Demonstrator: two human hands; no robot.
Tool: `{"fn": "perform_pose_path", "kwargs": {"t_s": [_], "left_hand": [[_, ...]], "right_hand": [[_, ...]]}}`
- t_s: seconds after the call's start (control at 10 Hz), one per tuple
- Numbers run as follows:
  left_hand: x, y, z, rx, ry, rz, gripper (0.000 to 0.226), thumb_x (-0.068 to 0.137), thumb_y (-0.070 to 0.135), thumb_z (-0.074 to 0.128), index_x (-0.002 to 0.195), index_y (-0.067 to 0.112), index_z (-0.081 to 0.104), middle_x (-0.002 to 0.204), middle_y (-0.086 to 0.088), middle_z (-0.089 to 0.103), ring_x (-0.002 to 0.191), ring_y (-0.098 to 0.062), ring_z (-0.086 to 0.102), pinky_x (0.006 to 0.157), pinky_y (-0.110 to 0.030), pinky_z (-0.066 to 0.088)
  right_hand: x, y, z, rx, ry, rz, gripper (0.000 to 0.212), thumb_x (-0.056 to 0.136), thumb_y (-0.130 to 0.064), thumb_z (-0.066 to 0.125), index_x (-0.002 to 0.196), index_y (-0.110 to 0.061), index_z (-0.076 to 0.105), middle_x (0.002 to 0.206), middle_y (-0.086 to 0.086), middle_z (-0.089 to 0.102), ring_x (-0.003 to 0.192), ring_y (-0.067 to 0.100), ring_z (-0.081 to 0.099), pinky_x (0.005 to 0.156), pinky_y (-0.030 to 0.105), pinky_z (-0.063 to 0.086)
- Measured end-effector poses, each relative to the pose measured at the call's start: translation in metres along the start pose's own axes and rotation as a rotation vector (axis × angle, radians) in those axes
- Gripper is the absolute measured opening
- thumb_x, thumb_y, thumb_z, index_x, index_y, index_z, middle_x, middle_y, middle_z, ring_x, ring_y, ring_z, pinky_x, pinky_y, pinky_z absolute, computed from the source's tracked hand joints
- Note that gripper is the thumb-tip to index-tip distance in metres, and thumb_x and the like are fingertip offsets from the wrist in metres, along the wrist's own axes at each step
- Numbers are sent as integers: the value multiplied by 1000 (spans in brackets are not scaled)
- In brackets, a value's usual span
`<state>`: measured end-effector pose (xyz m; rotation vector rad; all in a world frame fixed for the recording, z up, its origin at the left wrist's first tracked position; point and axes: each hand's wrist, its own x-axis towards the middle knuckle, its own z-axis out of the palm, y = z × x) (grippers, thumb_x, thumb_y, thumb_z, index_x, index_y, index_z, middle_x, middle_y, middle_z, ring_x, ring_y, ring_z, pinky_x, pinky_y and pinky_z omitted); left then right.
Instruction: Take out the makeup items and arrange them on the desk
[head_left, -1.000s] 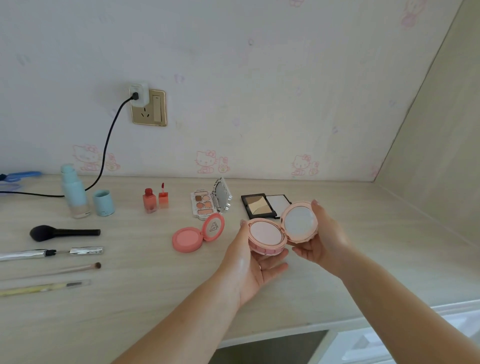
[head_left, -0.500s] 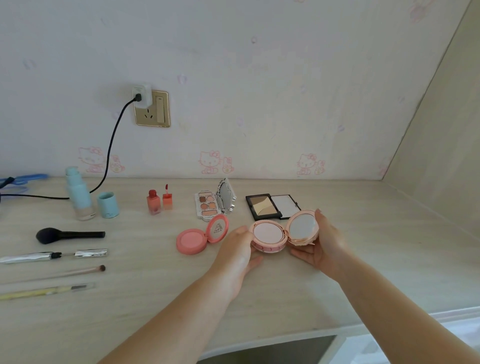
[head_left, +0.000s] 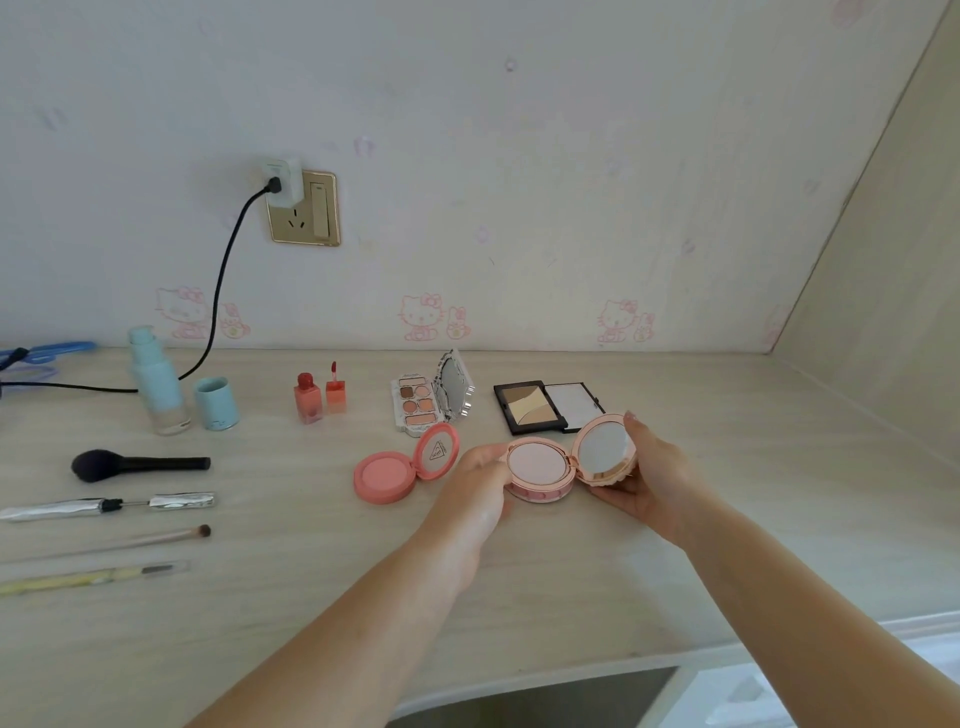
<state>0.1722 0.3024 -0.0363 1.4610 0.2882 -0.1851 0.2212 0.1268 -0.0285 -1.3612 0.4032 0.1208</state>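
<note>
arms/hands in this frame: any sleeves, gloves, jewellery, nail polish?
Both forearms are bare up to the frame edge, with no sleeves showing. No gloves, watch or bracelet on the left hand or the right hand. No ring can be made out in this picture. One right-hand fingernail looks pale pink and glossy; the other nails are hidden or too small to judge.

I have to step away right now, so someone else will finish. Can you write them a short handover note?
Left hand grips the base of the open pink compact; right hand holds its mirrored lid. The compact is at the desk, just right of the open blush.
Done: bottle, lip tints, brushes, eyeshadow palette and contour palette are laid out.
Left: let go of the compact; whether more items remain to unpack is not visible.
</note>
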Motion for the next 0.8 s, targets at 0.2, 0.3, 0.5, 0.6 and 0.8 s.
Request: {"fn": "perform_pose_path", "kwargs": {"t_s": [0.2, 0.3, 0.5, 0.6, 0.8], "left_hand": [[-3, -1, -1, -20, 0, 20, 24, 90, 12, 44, 101, 28, 58, 110, 4, 63, 94, -9, 58, 103, -40, 45], [-2, -1, -1, -27, -12, 32, 26, 91, 8, 42, 95, 29, 58, 105, 7, 62, 100, -9, 57, 100, -37, 47], [-4, 1, 0, -85, 6, 26, 25, 91, 8, 42, 100, 25, 58, 102, 6, 61, 93, -6, 56, 97, -36, 49], [-9, 3, 0, -120, 25, 33, 23, 91, 8, 45, 91, 26, 59, 96, 7, 61, 89, -5, 54, 99, -36, 47], [-25, 3, -12, -194, 26, 90, 22, 92, 10, 48, 92, 27, 63, 111, 4, 65, 106, -8, 57, 86, -32, 47]], "right_hand": [[2, 2, 0, -123, -18, -36, 36, 92, -38, 54, 115, -10, 55, 110, 17, 64, 96, 31, 66, 71, 38, 56], [6, 4, -5, -209, -7, -75, 36, 92, -32, 55, 119, -10, 54, 116, 15, 62, 97, 28, 67, 71, 35, 57], [6, 2, -12, -230, -40, -119, 42, 91, -29, 57, 128, -11, 51, 122, 12, 59, 105, 27, 63, 79, 36, 56], [0, -5, -14, -283, 55, -161, 62, 88, -35, 61, 142, -18, 35, 138, 7, 46, 121, 25, 50, 96, 39, 48], [-35, -26, -4, -415, 141, -508, 61, 91, -33, 56, 145, -28, 27, 150, -2, 33, 137, 13, 32, 103, 31, 28]]}}
